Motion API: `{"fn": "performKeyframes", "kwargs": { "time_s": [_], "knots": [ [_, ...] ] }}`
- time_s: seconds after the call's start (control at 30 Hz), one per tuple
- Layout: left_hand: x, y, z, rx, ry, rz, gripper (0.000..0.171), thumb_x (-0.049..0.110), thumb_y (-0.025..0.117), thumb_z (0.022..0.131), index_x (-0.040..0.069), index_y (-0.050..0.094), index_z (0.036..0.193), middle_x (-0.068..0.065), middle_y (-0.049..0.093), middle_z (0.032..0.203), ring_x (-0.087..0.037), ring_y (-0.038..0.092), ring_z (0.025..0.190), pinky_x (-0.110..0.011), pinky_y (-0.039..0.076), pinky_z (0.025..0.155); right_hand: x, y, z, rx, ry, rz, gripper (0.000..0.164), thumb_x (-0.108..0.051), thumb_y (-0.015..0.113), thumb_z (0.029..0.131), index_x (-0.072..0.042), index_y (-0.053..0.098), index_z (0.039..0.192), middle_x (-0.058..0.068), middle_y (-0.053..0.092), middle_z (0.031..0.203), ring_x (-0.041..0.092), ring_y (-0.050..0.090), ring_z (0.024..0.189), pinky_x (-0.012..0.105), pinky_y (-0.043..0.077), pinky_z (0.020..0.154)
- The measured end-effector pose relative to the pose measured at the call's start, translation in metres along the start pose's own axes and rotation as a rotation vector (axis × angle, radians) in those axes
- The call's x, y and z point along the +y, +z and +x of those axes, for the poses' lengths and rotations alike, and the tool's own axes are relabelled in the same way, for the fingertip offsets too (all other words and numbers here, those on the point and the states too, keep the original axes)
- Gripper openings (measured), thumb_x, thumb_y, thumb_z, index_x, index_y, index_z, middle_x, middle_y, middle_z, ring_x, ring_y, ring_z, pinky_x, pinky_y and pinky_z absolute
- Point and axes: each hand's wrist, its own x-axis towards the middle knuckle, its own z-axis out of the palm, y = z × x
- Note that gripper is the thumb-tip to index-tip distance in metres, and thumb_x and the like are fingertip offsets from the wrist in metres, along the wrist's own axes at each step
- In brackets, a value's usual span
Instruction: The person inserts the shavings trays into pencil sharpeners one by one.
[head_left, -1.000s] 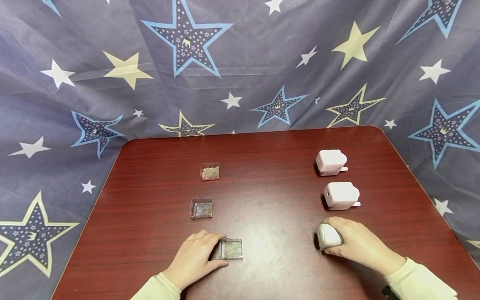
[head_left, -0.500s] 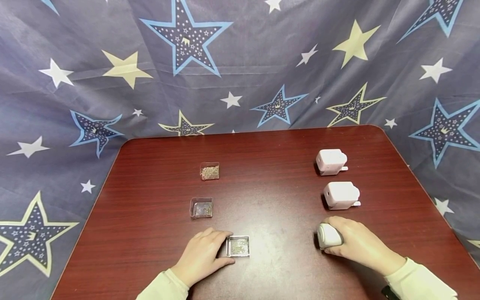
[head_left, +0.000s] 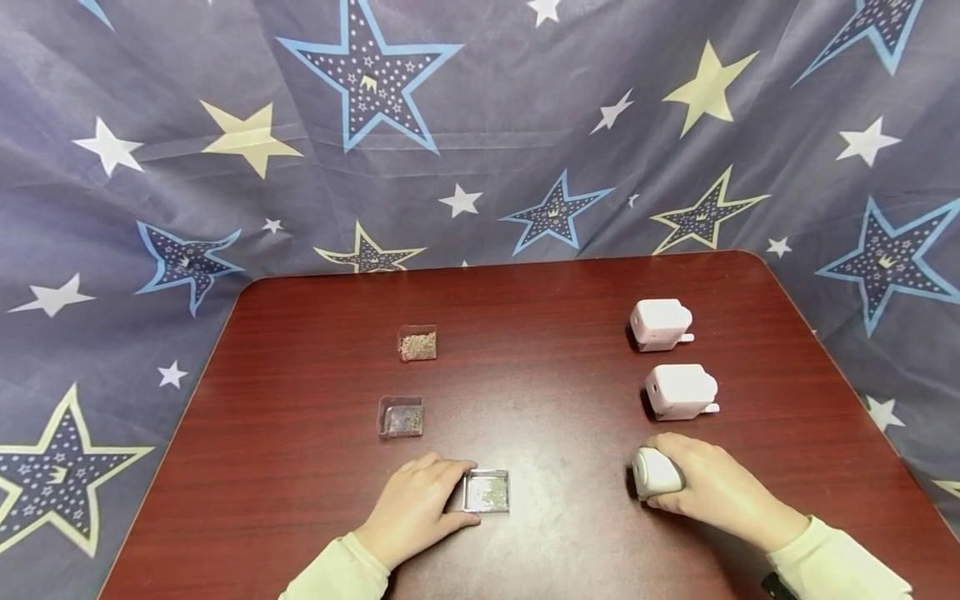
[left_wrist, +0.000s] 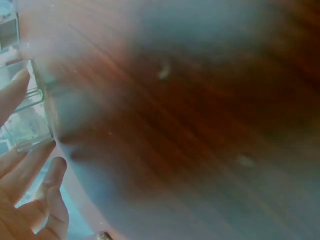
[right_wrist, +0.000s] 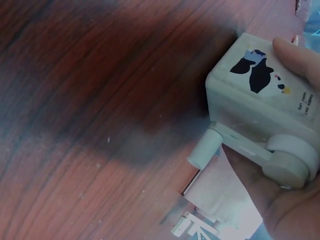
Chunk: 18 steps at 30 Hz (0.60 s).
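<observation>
Near the front of the table, my left hand (head_left: pixel 420 508) grips a small clear shavings tray (head_left: pixel 493 492) between thumb and fingers. Fine shavings lie in the tray; the left wrist view shows its clear wall (left_wrist: pixel 27 127) with fingertips on both sides. Off to the right, my right hand (head_left: pixel 723 492) holds a white pencil sharpener (head_left: pixel 656 473) from its right side. A panda print and a crank handle (right_wrist: pixel 205 150) show on this sharpener in the right wrist view. Part of its body is hidden behind the hand.
Two pale pink crank sharpeners (head_left: pixel 662 325) stand in a column behind the right hand. Beyond the left hand sit a clear tray with few shavings (head_left: pixel 401 417) and a fuller tray (head_left: pixel 417 343). A star-patterned curtain (head_left: pixel 480 125) hangs behind the brown table (head_left: pixel 525 308).
My left hand has slid the clear tray a short way to the right, across the table. The right hand and its sharpener have stayed in place.
</observation>
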Motion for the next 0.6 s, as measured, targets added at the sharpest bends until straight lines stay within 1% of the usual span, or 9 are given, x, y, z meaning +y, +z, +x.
{"fn": "performKeyframes", "kwargs": {
  "time_s": [0.2, 0.37, 0.6],
  "knots": [
    [0.003, 0.003, 0.007, -0.029, 0.016, -0.001, 0.060, 0.049, 0.078, 0.072, 0.010, 0.073, 0.116, 0.001, 0.075, 0.100, -0.017, 0.063, 0.091, -0.039, 0.054, 0.078, 0.000, 0.001, 0.000, 0.017, -0.018, -0.002, 0.049, -0.031, 0.090, 0.057, -0.022, 0.063, 0.098, -0.014, 0.060, 0.089, 0.002, 0.053, 0.074, 0.034, 0.049, 0.061],
    [0.007, 0.005, 0.014, -0.031, 0.038, 0.000, 0.061, 0.050, 0.076, 0.073, 0.009, 0.072, 0.118, 0.000, 0.076, 0.102, -0.018, 0.063, 0.093, -0.039, 0.054, 0.080, 0.000, 0.002, 0.000, 0.031, -0.021, -0.005, 0.050, -0.030, 0.091, 0.056, -0.021, 0.063, 0.097, -0.014, 0.061, 0.088, 0.002, 0.053, 0.074, 0.034, 0.049, 0.061],
    [0.011, 0.010, 0.022, -0.038, 0.055, -0.002, 0.061, 0.051, 0.075, 0.074, 0.009, 0.072, 0.119, 0.000, 0.076, 0.103, -0.018, 0.064, 0.094, -0.038, 0.054, 0.081, 0.000, 0.000, 0.000, 0.021, -0.011, -0.011, 0.050, -0.029, 0.091, 0.056, -0.020, 0.063, 0.096, -0.014, 0.061, 0.087, 0.003, 0.054, 0.073, 0.035, 0.049, 0.060]
  ]
}}
